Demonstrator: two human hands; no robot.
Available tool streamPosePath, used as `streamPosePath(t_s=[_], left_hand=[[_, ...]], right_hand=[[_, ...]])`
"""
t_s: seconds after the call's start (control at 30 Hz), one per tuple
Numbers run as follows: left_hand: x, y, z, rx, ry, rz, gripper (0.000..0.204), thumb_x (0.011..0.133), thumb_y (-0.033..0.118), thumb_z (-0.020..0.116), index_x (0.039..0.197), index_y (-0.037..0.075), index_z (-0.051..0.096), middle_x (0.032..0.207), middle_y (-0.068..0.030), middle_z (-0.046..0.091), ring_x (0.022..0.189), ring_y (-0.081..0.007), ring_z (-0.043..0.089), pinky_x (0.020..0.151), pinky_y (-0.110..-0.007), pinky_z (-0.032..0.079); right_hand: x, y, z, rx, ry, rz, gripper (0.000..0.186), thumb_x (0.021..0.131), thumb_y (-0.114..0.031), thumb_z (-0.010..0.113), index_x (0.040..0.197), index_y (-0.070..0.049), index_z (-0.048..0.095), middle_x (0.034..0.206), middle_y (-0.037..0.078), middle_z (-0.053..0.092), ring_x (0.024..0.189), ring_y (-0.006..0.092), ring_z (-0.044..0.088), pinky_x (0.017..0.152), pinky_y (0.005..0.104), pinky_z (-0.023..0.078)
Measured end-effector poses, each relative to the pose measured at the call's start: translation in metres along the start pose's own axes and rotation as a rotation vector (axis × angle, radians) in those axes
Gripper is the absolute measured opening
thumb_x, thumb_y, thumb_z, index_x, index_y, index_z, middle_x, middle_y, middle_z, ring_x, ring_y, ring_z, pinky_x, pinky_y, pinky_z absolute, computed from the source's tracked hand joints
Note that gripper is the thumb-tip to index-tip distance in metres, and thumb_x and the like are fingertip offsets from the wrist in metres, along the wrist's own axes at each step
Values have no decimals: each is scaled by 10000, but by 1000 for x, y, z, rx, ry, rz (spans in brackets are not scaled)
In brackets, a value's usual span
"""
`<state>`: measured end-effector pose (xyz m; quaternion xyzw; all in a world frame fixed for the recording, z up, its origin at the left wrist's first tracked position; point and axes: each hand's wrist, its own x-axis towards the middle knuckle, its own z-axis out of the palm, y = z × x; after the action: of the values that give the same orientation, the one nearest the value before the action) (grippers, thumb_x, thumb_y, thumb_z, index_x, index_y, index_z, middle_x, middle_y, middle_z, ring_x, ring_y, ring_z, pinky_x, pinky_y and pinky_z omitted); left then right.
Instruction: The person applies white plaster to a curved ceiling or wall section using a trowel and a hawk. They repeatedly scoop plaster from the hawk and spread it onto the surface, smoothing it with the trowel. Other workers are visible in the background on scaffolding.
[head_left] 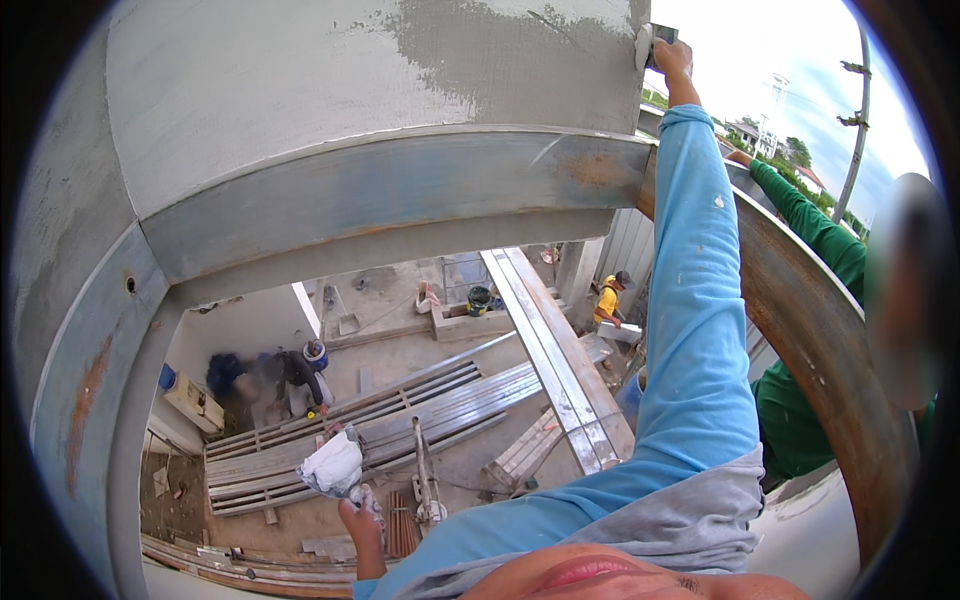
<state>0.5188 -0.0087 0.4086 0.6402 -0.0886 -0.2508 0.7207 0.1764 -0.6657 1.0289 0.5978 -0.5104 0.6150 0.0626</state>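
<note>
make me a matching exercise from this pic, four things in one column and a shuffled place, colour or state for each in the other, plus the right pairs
Column one
1. right hand
2. left hand
3. co-worker's sleeve
4. steel beam

Column two
A. green
B. just below a white-coated mass
C. bluish grey with rust
D. holding a dark tool at the wall's edge

Pairs: 1-D, 2-B, 3-A, 4-C

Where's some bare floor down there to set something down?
Mostly bare concrete floor shows between the low curb and the stacked metal lengths. It's crowded around the rust-brown bars, seen beside your left hand.
</note>
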Motion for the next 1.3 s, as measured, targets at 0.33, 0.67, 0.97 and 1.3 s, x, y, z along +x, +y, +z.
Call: streamPosePath(t_s=[0.33, 0.67, 0.97, 1.3], left_hand=[[7, 4, -21, 70, 28, 22, 197, 940, 140, 659, 819, 54, 528, 601, -5, 516, 445, -72, 458, 351, -243, 302], [-2, 18, -64, -4, 77, 79, 249, 961, 150, 620, 757, 73, 500, 580, 5, 500, 436, -62, 437, 354, -239, 298], [-27, 22, -68, -30, 76, 15, 161, 960, 135, 608, 872, 81, 485, 619, 2, 491, 451, -68, 442, 341, -234, 318], [-16, 13, -32, -205, -90, -108, 170, 942, 80, 605, 931, 99, 436, 642, -3, 475, 471, -100, 462, 380, -245, 357]], right_hand=[[-124, -180, 47, 29, 178, -45, 543, 851, -330, 570, 1300, -26, 596, 1361, 221, 535, 1205, 443, 549, 979, 533, 457], [-274, -410, 117, 270, 299, -449, 716, 936, -435, 534, 1521, -84, 316, 1439, 250, 464, 1309, 469, 432, 1088, 567, 329], [-385, -382, 72, 260, 215, -944, 351, 909, -134, 543, 1251, -146, 622, 1143, 184, 619, 986, 368, 628, 827, 506, 495], [-65, -4, 2, 103, 106, 83, 455, 789, -294, 584, 1049, 64, 690, 1136, 280, 664, 1071, 437, 639, 959, 460, 492]])
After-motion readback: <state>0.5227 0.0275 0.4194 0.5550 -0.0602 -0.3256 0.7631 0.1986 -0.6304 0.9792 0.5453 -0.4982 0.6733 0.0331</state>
